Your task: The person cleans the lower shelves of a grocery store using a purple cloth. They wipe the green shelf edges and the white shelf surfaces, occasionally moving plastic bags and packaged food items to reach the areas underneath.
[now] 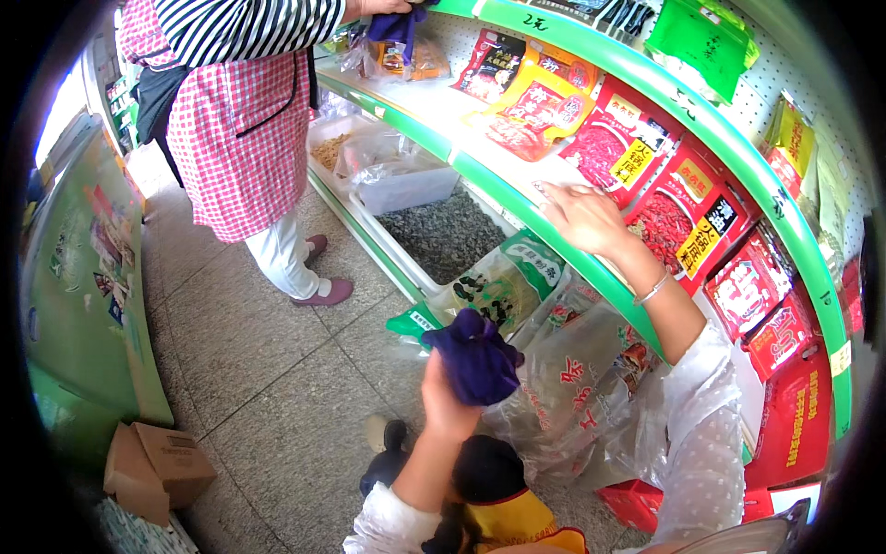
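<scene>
A bunched dark purple cloth (477, 356) is gripped in my left hand (448, 405), held over the floor beside the lower shelf. My right hand (585, 216) rests on the white shelf (498, 163) near its green front edge, fingers spread, with nothing seen in it. Just beyond its fingers lies a red packet of hotpot base (602, 145). A second red hotpot base packet (668, 215) is beside my right wrist, which wears a bracelet (652, 289). Orange and yellow packets (536, 111) lie farther along the same shelf.
A person in a checked apron (239, 138) stands at upper left, a hand on another purple cloth (398, 28). Below the shelf are a tub of dark dried goods (443, 232), a noodle bag (495, 284) and clear plastic bags (574, 388). A cardboard box (173, 460) sits at lower left.
</scene>
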`<state>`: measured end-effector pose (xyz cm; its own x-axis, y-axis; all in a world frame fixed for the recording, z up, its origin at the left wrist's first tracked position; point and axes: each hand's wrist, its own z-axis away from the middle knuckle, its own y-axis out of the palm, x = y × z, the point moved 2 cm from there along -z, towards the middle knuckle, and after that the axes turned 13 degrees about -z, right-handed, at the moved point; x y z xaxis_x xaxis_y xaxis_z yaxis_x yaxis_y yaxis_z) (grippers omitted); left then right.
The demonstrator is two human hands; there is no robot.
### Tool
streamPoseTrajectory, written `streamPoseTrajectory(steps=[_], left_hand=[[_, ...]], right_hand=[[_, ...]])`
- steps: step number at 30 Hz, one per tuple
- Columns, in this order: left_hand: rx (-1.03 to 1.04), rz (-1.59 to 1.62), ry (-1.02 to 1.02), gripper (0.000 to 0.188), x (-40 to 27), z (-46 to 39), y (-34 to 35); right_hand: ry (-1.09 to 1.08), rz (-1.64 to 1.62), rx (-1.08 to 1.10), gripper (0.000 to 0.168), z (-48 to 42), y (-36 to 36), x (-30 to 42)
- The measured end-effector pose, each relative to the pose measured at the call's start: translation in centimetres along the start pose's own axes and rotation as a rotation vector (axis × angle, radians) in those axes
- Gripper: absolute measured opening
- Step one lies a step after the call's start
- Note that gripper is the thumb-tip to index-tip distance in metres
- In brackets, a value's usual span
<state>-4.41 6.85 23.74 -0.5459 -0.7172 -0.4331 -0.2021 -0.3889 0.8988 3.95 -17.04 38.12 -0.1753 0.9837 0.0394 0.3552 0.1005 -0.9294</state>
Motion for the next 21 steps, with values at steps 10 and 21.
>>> streamPoseTrajectory(steps=[10, 21], left_hand=[[0.161, -0.166, -0.111, 0.063, 0.9, 2.1, 0.6], [0.173, -0.322, -0.193, 0.062, -0.9, 2.5, 0.6]], right_hand=[[-0.16, -0.806, 0.475, 0.054, 9.1, 3.1, 12.1], [-0.528, 0.516, 0.134, 0.036, 1.8, 5.0, 1.6]])
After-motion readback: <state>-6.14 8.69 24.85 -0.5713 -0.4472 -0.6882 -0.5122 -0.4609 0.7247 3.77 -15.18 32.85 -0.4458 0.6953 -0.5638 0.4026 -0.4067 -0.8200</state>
